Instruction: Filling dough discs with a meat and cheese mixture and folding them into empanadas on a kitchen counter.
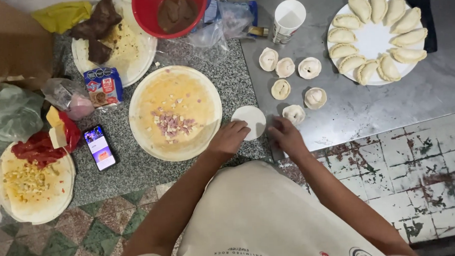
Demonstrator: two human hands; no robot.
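While left hand [229, 138] touches dough disc [251, 121], right hand [285, 134] beside

Both hands rested at the counter [198, 170] edge. The left hand [229, 138] touched a flat dough disc [251, 121]; the right hand [286, 134] lay just beside it.

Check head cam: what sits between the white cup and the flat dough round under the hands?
Head view: filled dough rounds lie on the metal counter between the white cup and the flat dough round; no tools there.
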